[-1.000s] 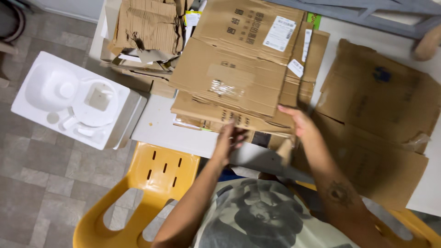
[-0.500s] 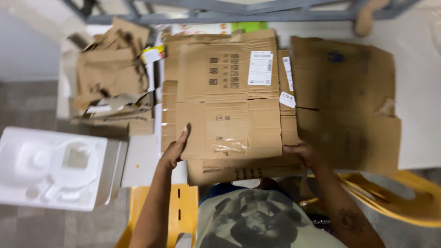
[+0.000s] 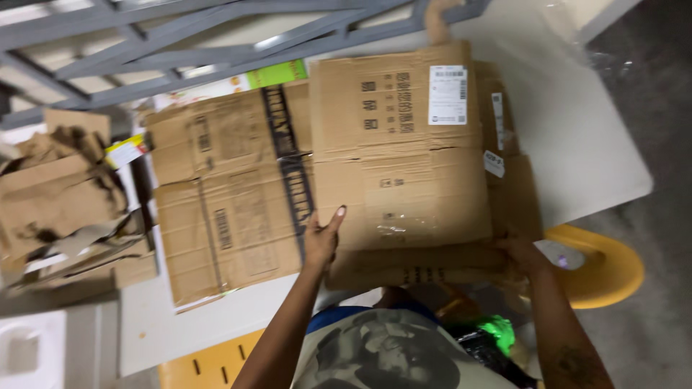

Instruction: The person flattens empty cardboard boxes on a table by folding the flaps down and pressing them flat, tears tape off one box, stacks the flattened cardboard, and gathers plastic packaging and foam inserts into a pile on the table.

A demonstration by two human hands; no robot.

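Note:
A stack of flattened brown cardboard boxes [image 3: 404, 166] lies across the white table [image 3: 577, 144], its top sheet bearing white labels. My left hand [image 3: 321, 239] presses against the stack's left edge, fingers pointing up along it. Gripping the stack's lower right corner is my right hand [image 3: 520, 253], partly tucked under the sheets. The stack's near edge overhangs the table toward my body.
Another flattened box [image 3: 227, 202] with a black strip lies on the table left of the stack. Torn cardboard scraps [image 3: 58, 194] pile at far left. A yellow chair [image 3: 605, 270] stands at right, white foam packing [image 3: 29, 353] at lower left, a grey metal frame [image 3: 180, 43] behind.
The stack has been slid to the right between my hands, uncovering the flattened box on its left. The view has swung, so the foam packing and scraps sit further left.

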